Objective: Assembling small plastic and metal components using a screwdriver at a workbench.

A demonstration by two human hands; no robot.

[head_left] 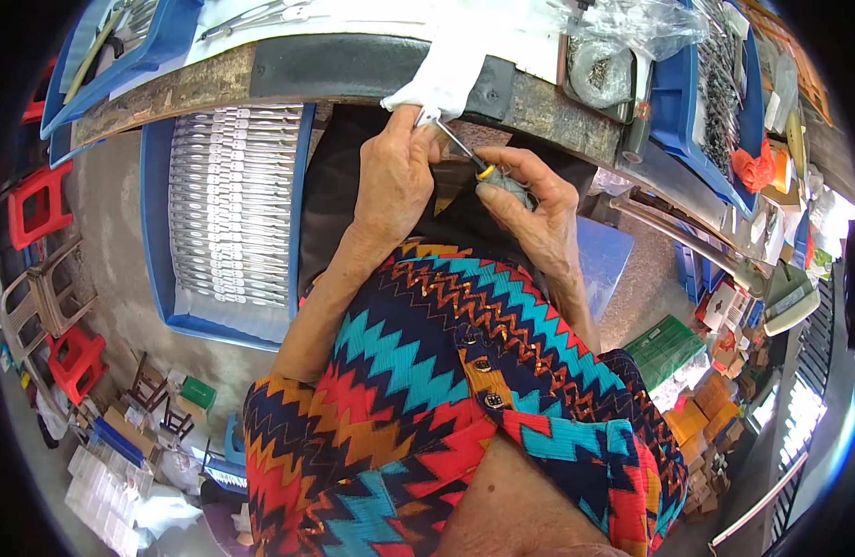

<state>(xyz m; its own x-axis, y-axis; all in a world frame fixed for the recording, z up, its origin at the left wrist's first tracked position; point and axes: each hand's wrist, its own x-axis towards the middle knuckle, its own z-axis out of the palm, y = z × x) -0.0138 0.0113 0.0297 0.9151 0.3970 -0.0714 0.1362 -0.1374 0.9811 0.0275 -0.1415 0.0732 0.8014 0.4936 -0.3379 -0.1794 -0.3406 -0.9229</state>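
At the front edge of the workbench (344, 67), my left hand (397, 172) pinches a small silvery metal part (428, 116) against a white cloth (450, 79) that hangs over the edge. My right hand (543, 200) is closed round the handle of a screwdriver (458, 142), which has a yellow ring. Its thin shaft slants up to the left, and the tip meets the metal part or stops right beside it; the exact contact is too small to tell. Fingers partly cover both the handle and the part.
Left of my lap stands a blue crate (155, 246) with rows of slim silvery metal pieces (228, 204). More blue bins sit on the bench, one at the far left (154, 51) and one at the right (692, 139). Red stools (75, 362) and boxes (710, 399) crowd the floor.
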